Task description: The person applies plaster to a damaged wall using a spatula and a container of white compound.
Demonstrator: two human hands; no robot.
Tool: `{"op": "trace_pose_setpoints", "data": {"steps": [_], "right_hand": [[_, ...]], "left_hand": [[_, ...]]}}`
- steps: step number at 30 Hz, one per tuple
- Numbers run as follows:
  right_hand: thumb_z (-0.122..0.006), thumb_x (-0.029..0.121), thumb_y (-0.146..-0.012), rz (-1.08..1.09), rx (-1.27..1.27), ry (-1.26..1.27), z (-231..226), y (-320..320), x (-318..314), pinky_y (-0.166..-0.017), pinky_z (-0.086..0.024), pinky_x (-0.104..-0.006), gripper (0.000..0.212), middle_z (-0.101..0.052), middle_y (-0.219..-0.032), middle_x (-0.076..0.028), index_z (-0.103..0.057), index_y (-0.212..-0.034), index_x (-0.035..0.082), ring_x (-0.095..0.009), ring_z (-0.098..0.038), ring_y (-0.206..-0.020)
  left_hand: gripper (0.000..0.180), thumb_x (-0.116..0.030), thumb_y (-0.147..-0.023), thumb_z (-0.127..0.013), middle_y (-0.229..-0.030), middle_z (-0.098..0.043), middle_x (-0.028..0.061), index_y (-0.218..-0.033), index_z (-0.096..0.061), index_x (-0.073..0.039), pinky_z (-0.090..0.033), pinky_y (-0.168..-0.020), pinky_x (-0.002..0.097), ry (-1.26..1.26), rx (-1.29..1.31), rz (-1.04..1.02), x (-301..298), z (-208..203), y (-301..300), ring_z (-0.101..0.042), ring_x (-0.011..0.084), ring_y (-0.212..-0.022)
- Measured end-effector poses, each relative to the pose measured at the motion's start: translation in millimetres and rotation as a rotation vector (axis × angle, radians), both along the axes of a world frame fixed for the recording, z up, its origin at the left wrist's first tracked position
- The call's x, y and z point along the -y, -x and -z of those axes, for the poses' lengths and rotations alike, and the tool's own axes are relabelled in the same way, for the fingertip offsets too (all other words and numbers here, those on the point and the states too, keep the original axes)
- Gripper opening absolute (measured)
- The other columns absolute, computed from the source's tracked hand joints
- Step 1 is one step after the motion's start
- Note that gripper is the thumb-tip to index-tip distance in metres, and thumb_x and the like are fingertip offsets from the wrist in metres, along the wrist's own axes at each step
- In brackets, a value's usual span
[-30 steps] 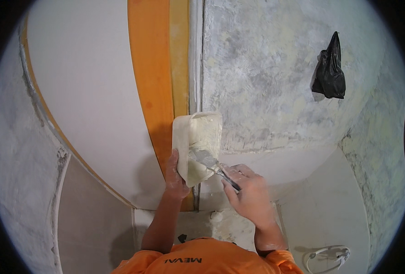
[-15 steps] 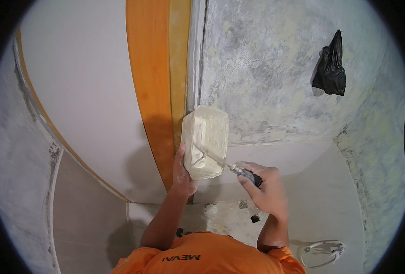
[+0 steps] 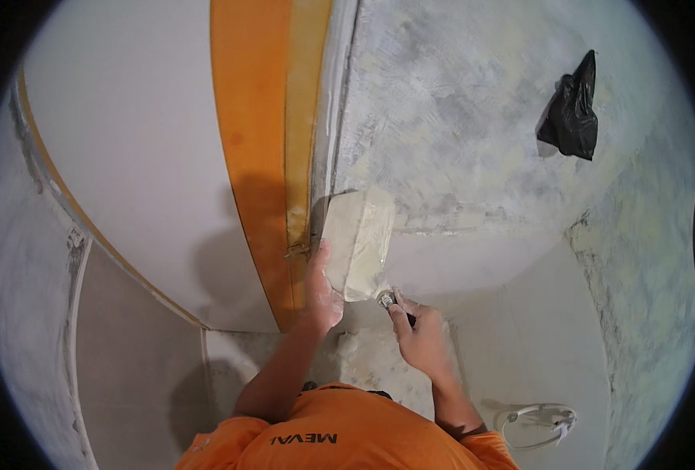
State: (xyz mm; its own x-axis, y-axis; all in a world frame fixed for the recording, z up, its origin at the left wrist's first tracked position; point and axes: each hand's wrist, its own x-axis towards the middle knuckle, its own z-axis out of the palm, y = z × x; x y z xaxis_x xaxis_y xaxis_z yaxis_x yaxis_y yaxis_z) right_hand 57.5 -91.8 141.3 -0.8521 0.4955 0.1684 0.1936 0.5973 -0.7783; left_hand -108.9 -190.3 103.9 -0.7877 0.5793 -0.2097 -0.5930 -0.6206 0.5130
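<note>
My left hand (image 3: 323, 294) grips a whitish, putty-smeared plastic tub (image 3: 347, 239) by its left side and lower end. The tub is tilted, so its outer side faces me and its opening is turned to the right. In my right hand (image 3: 422, 337) is a putty knife (image 3: 387, 298) with a dark handle, the fingers closed round the handle. The knife is at the tub's lower right end. Its blade is mostly out of sight there. White putty residue marks both hands.
An orange door frame (image 3: 255, 117) and a white door panel (image 3: 128, 149) rise on the left. The patchy grey plastered wall (image 3: 449, 117) stands ahead, with a black plastic bag (image 3: 574, 117) hanging on it. A white hose (image 3: 539, 423) shows at the lower right.
The tub has been turned, hiding its inside. My right hand has moved left and down, bringing the knife from inside the tub to its lower right end.
</note>
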Motion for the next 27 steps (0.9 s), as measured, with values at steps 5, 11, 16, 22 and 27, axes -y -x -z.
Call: {"op": "trace_pose_setpoints", "data": {"steps": [5, 11, 16, 22, 27], "right_hand": [[-0.058, 0.019, -0.1, 0.018, 0.156, 0.723, 19, -5, -18, -0.048, -0.04, -0.03, 0.028, -0.061, -0.068, -0.007, -0.07, -0.106, -0.005, -0.012, -0.051, -0.05], [-0.059, 0.02, -0.101, 0.069, 0.102, 1.202, 9, -12, -24, -0.035, -0.027, -0.0225, 0.031, -0.061, -0.071, -0.004, -0.067, -0.124, 0.001, -0.006, -0.041, -0.042], [-0.062, 0.014, -0.099, 0.081, -0.003, 0.988, -17, -13, -22, -0.04, -0.028, -0.0205, 0.036, -0.061, -0.075, -0.001, -0.064, -0.133, 0.002, -0.004, -0.04, -0.046], [-0.066, 0.009, -0.096, 0.049, -0.137, 0.415, -60, -26, -24, -0.062, -0.043, -0.02, 0.045, -0.065, -0.089, -0.001, -0.059, -0.14, -0.001, -0.004, -0.053, -0.071], [-0.065, 0.008, -0.096, 0.043, -0.211, 0.123, -83, -32, -26, -0.093, -0.05, -0.0288, 0.043, -0.071, -0.118, -0.018, -0.059, -0.135, -0.007, -0.015, -0.063, -0.102]], "left_hand": [[0.059, -0.047, -0.098, -0.063, -0.136, -0.057, 0.0092, -0.141, -0.05, -0.009, -0.048, -0.104, 0.0429, 0.095, -0.123, -0.038, -25, 57, 5, -0.058, 0.0264, -0.124], [0.076, -0.058, -0.096, -0.059, -0.147, -0.05, 0.0099, -0.151, -0.04, -0.01, -0.04, -0.113, 0.0477, 0.046, 0.003, 0.029, -28, 55, -15, -0.05, 0.0286, -0.134], [0.066, -0.057, -0.101, -0.05, -0.139, -0.058, 0.0086, -0.148, -0.047, -0.011, -0.047, -0.104, 0.046, -0.052, 0.022, 0.067, -25, 48, -26, -0.058, 0.028, -0.125], [0.056, -0.055, -0.102, -0.048, -0.134, -0.063, 0.0044, -0.141, -0.055, -0.015, -0.052, -0.099, 0.0447, -0.227, 0.029, 0.131, -18, 52, -28, -0.062, 0.0249, -0.12], [0.053, -0.053, -0.104, -0.044, -0.135, -0.063, 0.0044, -0.14, -0.056, -0.015, -0.054, -0.098, 0.0452, -0.29, 0.058, 0.177, -19, 51, -26, -0.063, 0.0246, -0.12]]}}
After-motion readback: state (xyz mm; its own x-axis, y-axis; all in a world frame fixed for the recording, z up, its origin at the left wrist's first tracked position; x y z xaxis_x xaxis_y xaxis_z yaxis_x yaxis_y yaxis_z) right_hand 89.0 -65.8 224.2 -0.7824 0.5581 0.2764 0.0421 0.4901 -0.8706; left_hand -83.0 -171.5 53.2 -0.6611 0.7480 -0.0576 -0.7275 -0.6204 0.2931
